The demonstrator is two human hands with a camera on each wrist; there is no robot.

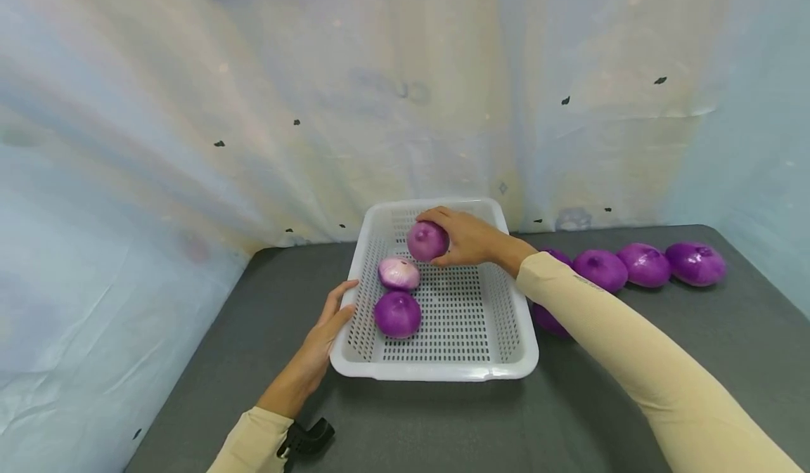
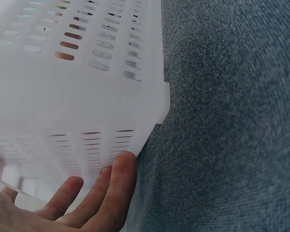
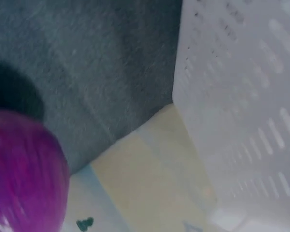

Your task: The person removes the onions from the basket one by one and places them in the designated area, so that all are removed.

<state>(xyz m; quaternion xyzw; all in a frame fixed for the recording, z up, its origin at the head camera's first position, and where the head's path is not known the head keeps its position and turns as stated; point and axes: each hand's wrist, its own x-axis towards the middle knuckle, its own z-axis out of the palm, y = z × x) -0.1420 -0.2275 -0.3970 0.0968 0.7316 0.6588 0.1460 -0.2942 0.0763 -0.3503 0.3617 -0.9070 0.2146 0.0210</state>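
Observation:
My right hand [image 1: 465, 237] holds a purple onion [image 1: 427, 241] by its right side, over the back part of a white perforated plastic basket [image 1: 436, 371]. Inside the basket, along its left side, lie a paler onion [image 1: 399, 273] and a deep purple onion [image 1: 397, 315]. My left hand [image 1: 323, 336] grips the basket's left rim. In the left wrist view, the fingers [image 2: 118, 186] of that hand press against the outer wall [image 2: 77, 101]. The right wrist view shows the basket wall [image 3: 232, 121] but not the right hand.
Right of the basket, several purple onions [image 1: 645, 265] stand in a row on the dark grey table [image 1: 405, 424]; the right sleeve partly covers others. One onion [image 3: 24, 174] shows large in the right wrist view. A pale patterned curtain [image 1: 405, 107] hangs behind the table.

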